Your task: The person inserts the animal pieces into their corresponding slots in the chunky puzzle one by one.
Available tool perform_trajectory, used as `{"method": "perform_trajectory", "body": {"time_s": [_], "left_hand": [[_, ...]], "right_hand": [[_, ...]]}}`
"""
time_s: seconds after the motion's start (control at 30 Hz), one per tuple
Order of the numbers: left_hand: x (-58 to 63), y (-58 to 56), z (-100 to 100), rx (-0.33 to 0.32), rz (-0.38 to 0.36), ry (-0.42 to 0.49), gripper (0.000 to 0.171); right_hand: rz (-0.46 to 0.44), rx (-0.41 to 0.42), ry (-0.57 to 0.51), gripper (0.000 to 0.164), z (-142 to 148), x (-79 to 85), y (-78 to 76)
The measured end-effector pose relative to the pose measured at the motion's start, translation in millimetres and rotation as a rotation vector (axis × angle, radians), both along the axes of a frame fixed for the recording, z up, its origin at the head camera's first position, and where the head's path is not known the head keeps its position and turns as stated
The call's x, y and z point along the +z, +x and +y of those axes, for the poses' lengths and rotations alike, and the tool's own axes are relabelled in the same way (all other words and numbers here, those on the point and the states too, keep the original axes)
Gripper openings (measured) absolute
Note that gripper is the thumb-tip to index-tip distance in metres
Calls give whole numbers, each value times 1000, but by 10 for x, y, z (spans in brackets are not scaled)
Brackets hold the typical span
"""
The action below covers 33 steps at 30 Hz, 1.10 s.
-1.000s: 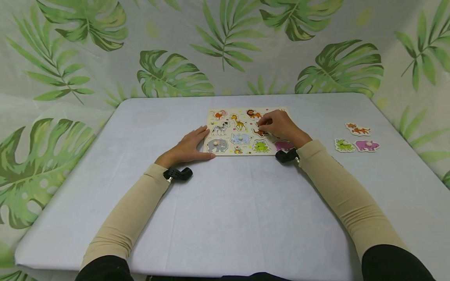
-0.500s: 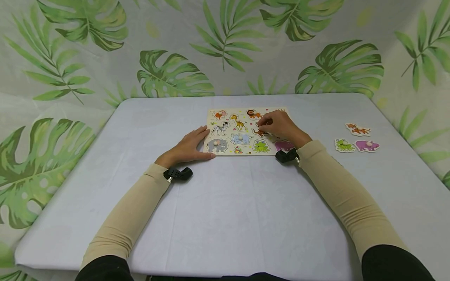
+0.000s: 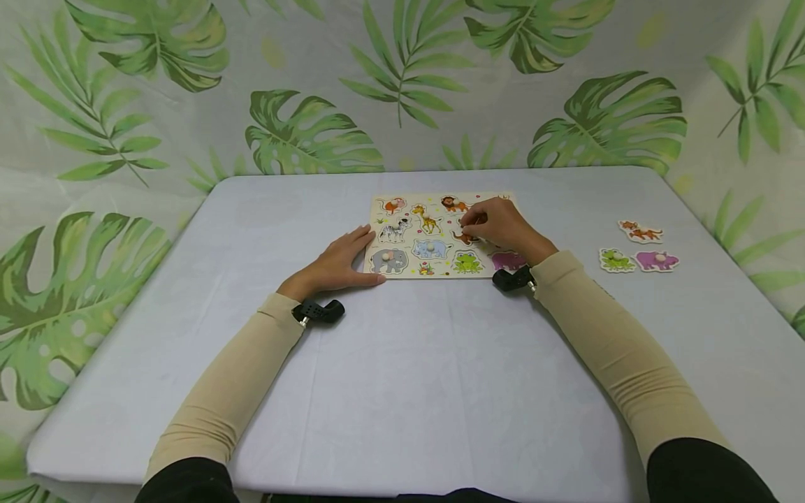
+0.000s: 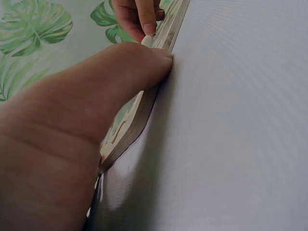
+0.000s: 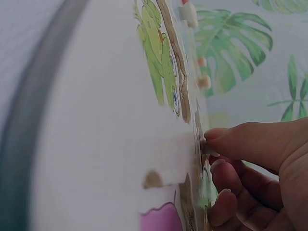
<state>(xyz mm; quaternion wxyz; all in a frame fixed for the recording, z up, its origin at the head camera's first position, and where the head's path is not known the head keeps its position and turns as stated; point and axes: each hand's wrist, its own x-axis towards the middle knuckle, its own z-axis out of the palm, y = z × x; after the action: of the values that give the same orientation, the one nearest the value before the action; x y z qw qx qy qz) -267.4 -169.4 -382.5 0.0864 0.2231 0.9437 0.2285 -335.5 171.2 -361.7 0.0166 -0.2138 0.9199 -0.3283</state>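
Observation:
A wooden peg puzzle board (image 3: 440,275) with animal pictures lies at the table's middle. My left hand (image 3: 333,264), fingers spread, rests along the board's left edge; in the left wrist view its thumb (image 4: 130,67) lies over the near edge. My right hand (image 3: 503,227) reaches over the board's right half, thumb and forefinger pinching at a brown animal puzzle piece (image 3: 466,238), partly hidden under the fingers. In the right wrist view, those fingertips (image 5: 215,134) meet close at the board's surface, beside the frog picture (image 5: 159,53).
Right of the board lie three loose puzzle pieces: a tiger (image 3: 641,231), a green frog (image 3: 616,260) and a purple hippo (image 3: 657,261). Knobbed pieces such as the elephant (image 3: 388,261) and rhino (image 3: 430,249) sit in the board. A white cloth covers the table (image 3: 390,391).

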Motion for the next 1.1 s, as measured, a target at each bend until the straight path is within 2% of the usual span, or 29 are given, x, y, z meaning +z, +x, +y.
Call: {"method": "perform_trajectory", "body": {"time_s": [0.77, 1.1], "left_hand": [[19, 21, -2, -2, -8, 1, 100], [4, -7, -11, -11, -1, 8, 99]], "right_hand": [[-13, 0, -9, 14, -6, -1, 11], [-28, -17, -27, 16, 20, 56, 49]]}}
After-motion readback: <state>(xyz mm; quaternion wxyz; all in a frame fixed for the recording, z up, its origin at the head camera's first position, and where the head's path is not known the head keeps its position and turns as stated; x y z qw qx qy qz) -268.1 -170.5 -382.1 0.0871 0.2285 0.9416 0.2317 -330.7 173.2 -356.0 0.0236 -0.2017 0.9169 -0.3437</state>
